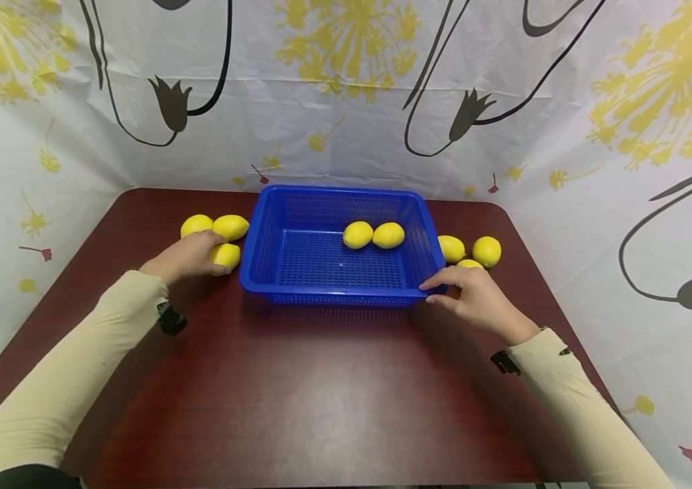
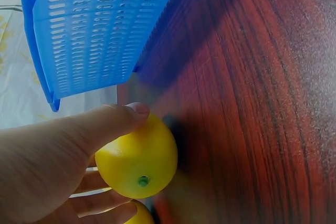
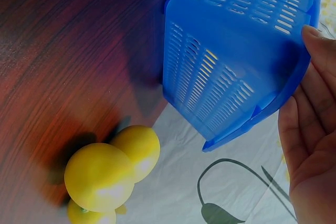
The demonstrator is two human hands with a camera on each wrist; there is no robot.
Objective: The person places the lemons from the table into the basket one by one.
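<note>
A blue slotted plastic basket (image 1: 339, 293) stands at the back middle of the table, with two yellow lemons (image 1: 358, 235) inside on its right half. Left of it, my left hand (image 1: 193, 257) holds a lemon (image 2: 137, 156), thumb on one side and fingers curled behind; the lemon's green stem end shows in the left wrist view. Two more lemons (image 1: 231, 227) lie just beyond this hand. My right hand (image 1: 470, 295) grips the basket's rim at the near right corner, the thumb (image 3: 317, 43) on the outer side and the fingers around the edge.
Three lemons (image 3: 100, 177) lie close together on the table to the right of the basket, partly behind the right hand in the head view. The dark red wood-grain table (image 1: 321, 394) meets white patterned sheets (image 1: 346, 136) at the back and sides.
</note>
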